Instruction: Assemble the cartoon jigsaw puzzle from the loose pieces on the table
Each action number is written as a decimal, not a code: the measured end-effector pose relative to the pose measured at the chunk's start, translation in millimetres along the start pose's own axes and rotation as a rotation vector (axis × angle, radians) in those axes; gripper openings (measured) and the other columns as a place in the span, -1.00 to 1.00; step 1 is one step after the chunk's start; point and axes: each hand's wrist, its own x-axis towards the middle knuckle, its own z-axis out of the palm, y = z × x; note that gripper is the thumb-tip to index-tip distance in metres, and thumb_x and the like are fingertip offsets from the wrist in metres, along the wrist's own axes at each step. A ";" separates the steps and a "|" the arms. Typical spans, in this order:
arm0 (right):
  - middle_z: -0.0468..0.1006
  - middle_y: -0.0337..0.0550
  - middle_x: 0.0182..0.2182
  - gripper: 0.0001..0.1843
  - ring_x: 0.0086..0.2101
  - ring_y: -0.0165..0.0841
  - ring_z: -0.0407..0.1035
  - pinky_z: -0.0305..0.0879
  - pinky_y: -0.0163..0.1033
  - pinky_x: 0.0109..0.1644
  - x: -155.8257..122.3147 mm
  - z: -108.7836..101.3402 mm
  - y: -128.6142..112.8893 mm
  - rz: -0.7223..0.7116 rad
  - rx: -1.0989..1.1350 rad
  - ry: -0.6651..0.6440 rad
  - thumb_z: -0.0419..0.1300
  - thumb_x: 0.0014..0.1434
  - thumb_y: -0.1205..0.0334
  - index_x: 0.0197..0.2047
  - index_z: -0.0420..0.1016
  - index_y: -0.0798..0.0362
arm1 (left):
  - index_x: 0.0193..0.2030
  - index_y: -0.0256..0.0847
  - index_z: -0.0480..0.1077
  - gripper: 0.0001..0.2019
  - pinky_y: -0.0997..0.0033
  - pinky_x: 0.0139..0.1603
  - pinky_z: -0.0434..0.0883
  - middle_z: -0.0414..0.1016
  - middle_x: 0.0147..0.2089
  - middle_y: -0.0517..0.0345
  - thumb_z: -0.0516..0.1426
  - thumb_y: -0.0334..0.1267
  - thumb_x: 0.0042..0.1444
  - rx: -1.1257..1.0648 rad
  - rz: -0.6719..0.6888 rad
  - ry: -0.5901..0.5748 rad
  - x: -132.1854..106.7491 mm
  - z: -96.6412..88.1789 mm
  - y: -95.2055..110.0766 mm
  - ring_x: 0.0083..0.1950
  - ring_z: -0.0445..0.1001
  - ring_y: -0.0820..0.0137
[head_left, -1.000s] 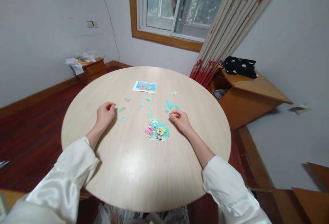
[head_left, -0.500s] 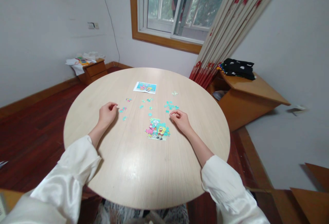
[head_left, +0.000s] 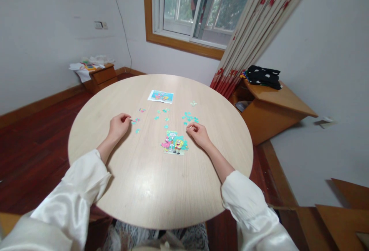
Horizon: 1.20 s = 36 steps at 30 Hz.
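On the round table lies a partly joined jigsaw puzzle with cartoon figures on a turquoise ground. My right hand rests just right of its upper edge, thumb and forefinger pinched; whatever is between the fingertips is too small to make out. Farther left, my left hand lies on its side with fingers curled in and no object visible in them. Its fingertips are close to some loose pink and turquoise pieces. Beyond my right hand is a cluster of turquoise puzzle pieces.
A picture sheet lies toward the far side of the round table. More loose pieces are scattered between it and the puzzle. A wooden cabinet with dark cloth on top stands at the right, beside a curtain.
The whole view has shifted slightly. Both hands keep nearly the same pose and place on the table, and the puzzle looks unchanged.
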 end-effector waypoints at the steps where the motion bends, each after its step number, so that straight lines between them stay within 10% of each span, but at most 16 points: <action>1: 0.25 -0.37 -0.64 -0.80 -0.57 -0.47 0.10 0.05 -0.32 -0.46 -0.2 0.1 -0.5 -0.005 -0.005 -0.006 0.16 -0.08 0.08 -0.45 0.37 0.05 | -0.37 -0.23 0.46 -0.79 0.33 -0.12 0.38 0.56 -0.33 0.02 0.01 -0.27 -0.05 0.003 0.001 -0.002 0.0 0.0 0.0 -0.24 0.48 0.25; 20: 0.22 -0.38 -0.66 -0.81 -0.58 -0.46 0.09 0.05 -0.32 -0.45 -0.2 2.2 0.4 -0.013 -0.027 -0.022 0.16 -0.08 0.09 -0.45 0.38 0.05 | -0.42 -0.21 0.45 -0.80 0.31 -0.13 0.37 0.57 -0.34 0.02 0.02 -0.25 -0.09 -0.004 -0.007 -0.003 -0.2 -0.3 -0.2 -0.25 0.50 0.23; 36: 0.45 -0.09 -0.33 -0.77 -0.32 -0.30 0.31 0.26 -0.18 -0.17 12.1 -9.5 21.8 -0.098 -0.206 0.346 0.03 -0.04 0.35 -0.33 0.46 0.09 | -0.35 -0.26 0.48 -0.73 0.32 -0.22 0.36 0.55 -0.35 -0.01 0.03 -0.20 -0.10 0.001 0.015 -0.016 3.0 1.7 -1.3 -0.29 0.48 0.23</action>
